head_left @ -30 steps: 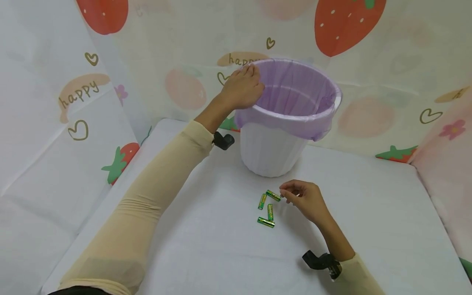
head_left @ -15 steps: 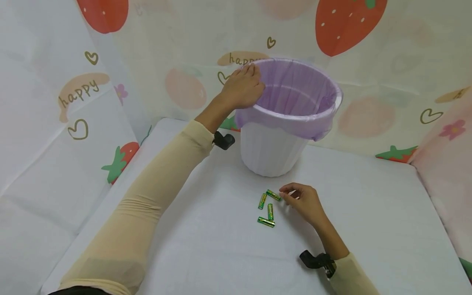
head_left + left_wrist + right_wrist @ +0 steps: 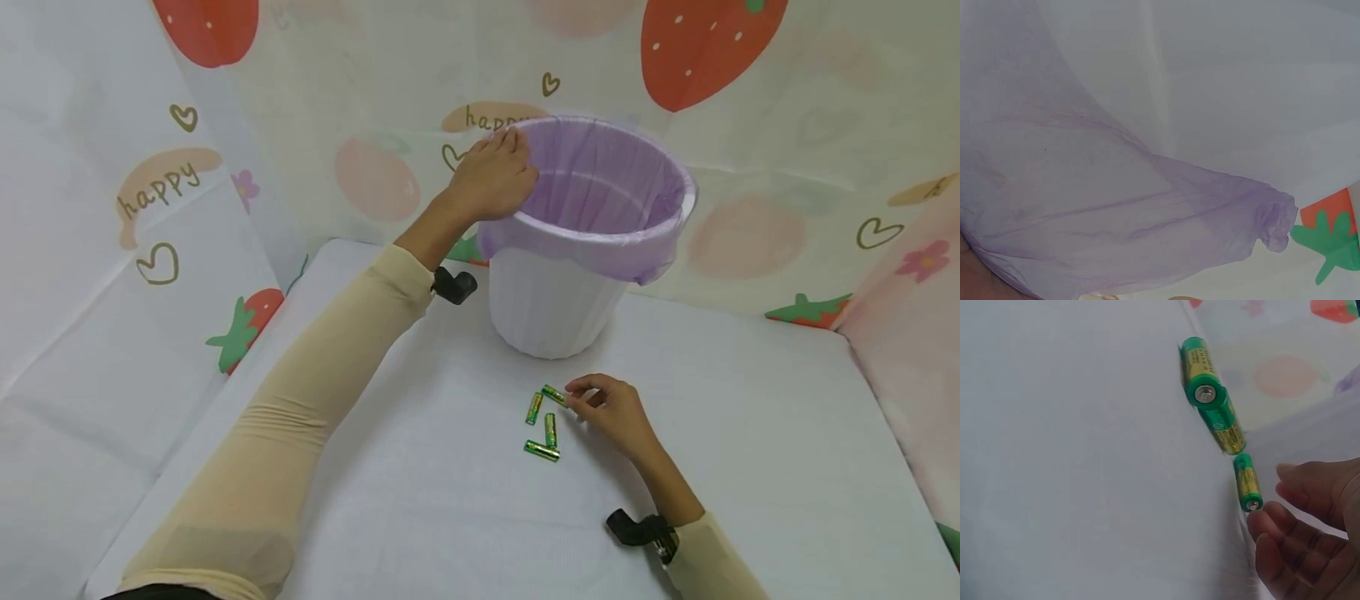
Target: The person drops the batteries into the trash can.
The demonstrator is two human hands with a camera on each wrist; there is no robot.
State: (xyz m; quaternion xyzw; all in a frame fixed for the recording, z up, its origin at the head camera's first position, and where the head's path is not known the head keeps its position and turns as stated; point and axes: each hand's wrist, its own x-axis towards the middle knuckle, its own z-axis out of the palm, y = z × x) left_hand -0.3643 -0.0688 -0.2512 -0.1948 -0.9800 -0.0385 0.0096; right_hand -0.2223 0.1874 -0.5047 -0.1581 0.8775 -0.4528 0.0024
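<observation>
Nearest, a black wrist device (image 3: 633, 527) is worn at the right sleeve (image 3: 712, 562), above the white-covered worktop (image 3: 420, 500). On the worktop four green-and-yellow batteries (image 3: 542, 451) are laid in a loose cluster in front of the bin; print can be seen on their yellow bands in the right wrist view, but it is too small and blurred to be read. The farthest battery (image 3: 554, 395) is met by the right grip (image 3: 611, 412), a bare hand whose thumb and fingers are bent and parted at the battery's end; whether it is touched cannot be told. Beyond, a white bin (image 3: 547, 304) is stood upright, with a purple liner (image 3: 592, 254) folded over its rim. The bin's left rim is held by the left grip (image 3: 495, 175), its fingers bent over the edge. At the back and left, the printed backdrop (image 3: 300, 92) is marked with strawberries, hearts and the word "happy", legible at left and partly covered behind the bin.
</observation>
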